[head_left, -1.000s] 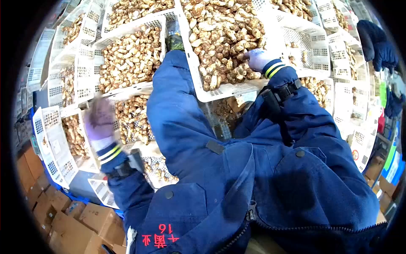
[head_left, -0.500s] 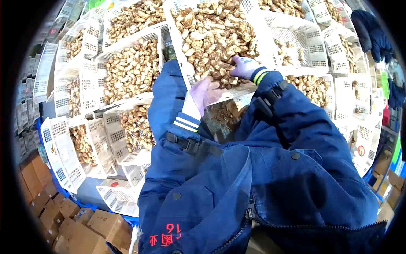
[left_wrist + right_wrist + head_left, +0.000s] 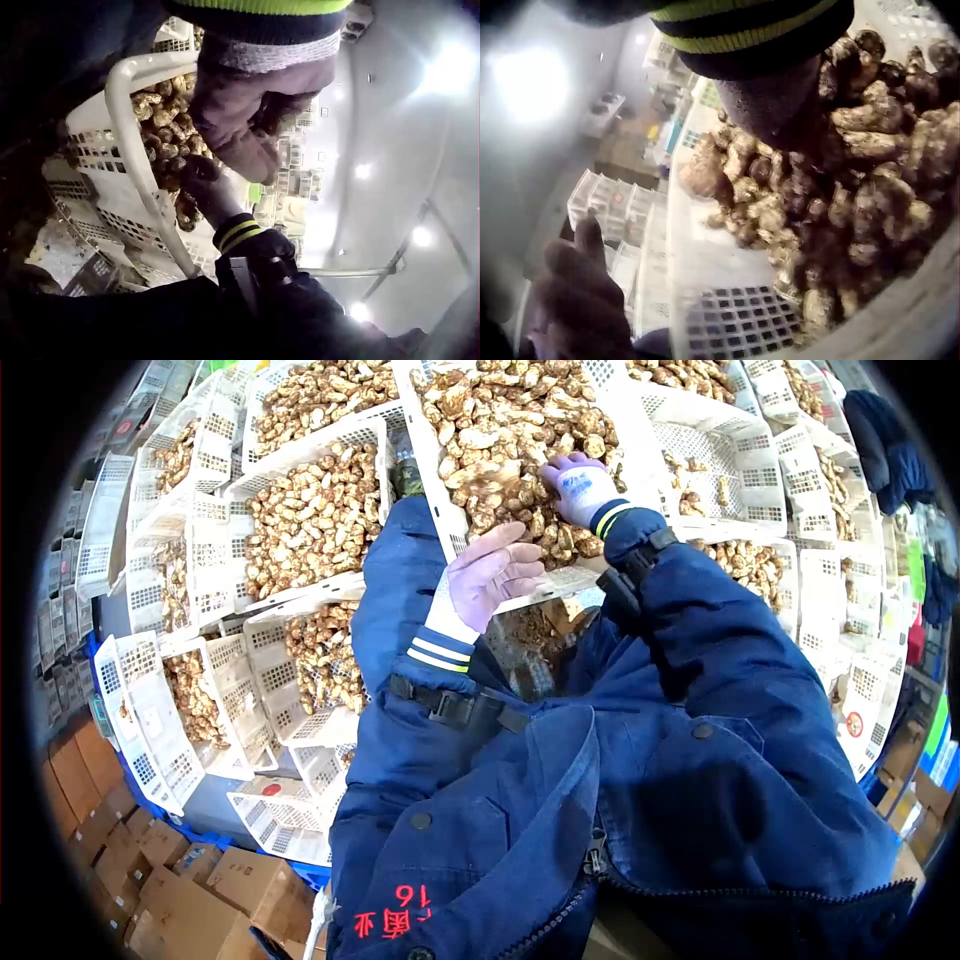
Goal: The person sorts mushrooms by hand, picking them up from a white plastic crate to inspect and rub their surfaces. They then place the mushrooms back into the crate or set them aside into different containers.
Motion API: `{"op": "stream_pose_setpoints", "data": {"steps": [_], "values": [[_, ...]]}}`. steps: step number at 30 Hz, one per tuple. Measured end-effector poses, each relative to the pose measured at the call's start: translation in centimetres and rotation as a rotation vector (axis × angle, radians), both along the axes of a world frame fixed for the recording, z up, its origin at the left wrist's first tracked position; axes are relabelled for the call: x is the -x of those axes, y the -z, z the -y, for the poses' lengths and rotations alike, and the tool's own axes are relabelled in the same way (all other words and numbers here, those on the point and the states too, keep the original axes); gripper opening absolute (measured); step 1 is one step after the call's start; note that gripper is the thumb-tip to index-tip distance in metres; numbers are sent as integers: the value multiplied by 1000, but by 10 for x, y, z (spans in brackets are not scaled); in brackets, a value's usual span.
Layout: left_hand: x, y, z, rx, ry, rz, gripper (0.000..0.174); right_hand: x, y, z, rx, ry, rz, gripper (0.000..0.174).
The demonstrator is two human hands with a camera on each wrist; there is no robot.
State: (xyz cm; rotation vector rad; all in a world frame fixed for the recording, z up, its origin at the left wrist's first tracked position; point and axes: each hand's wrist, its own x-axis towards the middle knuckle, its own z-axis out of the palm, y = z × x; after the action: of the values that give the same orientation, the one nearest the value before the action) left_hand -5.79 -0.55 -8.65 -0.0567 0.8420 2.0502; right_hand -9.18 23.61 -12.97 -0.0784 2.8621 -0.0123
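A white perforated crate (image 3: 549, 590) heaped with brown-and-cream mushrooms (image 3: 500, 430) stands before me, its near edge close to my lap. My gloved left hand (image 3: 490, 572) hovers at the crate's near left corner, palm turned up and fingers loosely extended, with nothing in it. In the left wrist view its fingers (image 3: 251, 154) overlap the crate. My gloved right hand (image 3: 585, 492) reaches into the heap, fingertips among the mushrooms. The right wrist view shows that hand in shadow over the mushrooms (image 3: 870, 202); I cannot tell whether it grips one.
More white crates with mushrooms surround me: one at left (image 3: 310, 525), another lower left (image 3: 325, 660), and a sparsely filled one at right (image 3: 730, 470). Cardboard boxes (image 3: 250, 885) lie on the floor at lower left. Dark clothing (image 3: 885, 450) shows at far right.
My left hand has come from over the left crates to the front crate's near corner. The right hand has stayed in the heap, shifting slightly. Some mushrooms left of it blur with motion.
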Motion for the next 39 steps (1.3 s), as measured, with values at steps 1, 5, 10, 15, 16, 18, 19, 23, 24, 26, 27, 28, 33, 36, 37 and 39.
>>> {"op": "stream_pose_setpoints", "data": {"steps": [1,5,10,15,16,18,19,23,24,26,27,28,33,36,37,39], "values": [[1,5,2,46,-13,11,42,1,1,4,-51,19,2,39],[2,40,10,300,-18,32,44,5,3,-4,71,226,116,38],[-1,20,-2,307,-57,29,57,-21,7,-38,956,190,129,46],[-4,12,-2,137,-106,-31,50,-46,-102,38,1113,326,405,56],[-4,9,-1,176,-116,-51,48,-39,-94,35,994,321,232,55],[-6,6,0,225,-149,-37,43,-13,-56,18,681,292,-164,49],[-6,5,-1,248,-165,-30,41,2,-43,12,555,296,-114,48],[-3,14,0,254,-153,-42,36,29,-18,60,439,-21,-99,44],[-2,13,-2,262,-178,-119,38,35,-14,74,291,10,-38,41],[0,11,-1,354,-174,-264,34,46,-6,87,149,82,23,34],[3,10,0,352,-170,-366,35,44,-2,83,204,71,4,33],[-1,8,3,444,-162,-278,34,45,1,76,262,108,54,33],[-1,13,6,323,-72,-179,33,12,-14,34,1322,669,38,33],[-1,0,2,329,-74,-377,55,-29,-80,37,1671,656,-6,19],[-6,-20,1,170,-117,-159,62,-37,-88,39,1728,629,-63,19],[-13,-42,-6,223,-131,-276,56,-55,-111,50,1827,634,-9,25]]}}
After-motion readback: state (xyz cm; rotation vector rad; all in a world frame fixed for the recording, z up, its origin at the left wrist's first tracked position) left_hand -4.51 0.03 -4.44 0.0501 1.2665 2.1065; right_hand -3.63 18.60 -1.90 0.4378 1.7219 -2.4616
